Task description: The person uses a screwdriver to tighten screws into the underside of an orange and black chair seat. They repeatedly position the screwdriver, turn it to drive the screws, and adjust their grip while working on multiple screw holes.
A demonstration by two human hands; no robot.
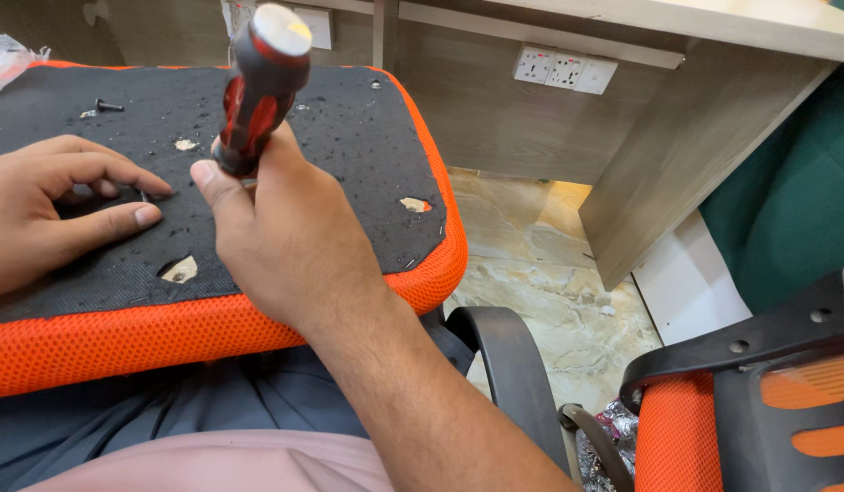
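- Two hands are working on an upturned seat cushion (367, 137) (black underside, orange mesh edge) lying across the person's lap.
- Right hand (281, 241) is gripping a red-and-black screwdriver (261, 91) upright, near the cushion's centre.
- Left hand (53, 205), at nine o'clock from it, is resting loosely curled, fingertips pressing the fabric.
- Loose black screw (108, 107) is lying at eleven o'clock.

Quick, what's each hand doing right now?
Left hand: open, holding nothing, fingertips resting on the black underside of the seat cushion.
Right hand: closed around the red and black screwdriver.
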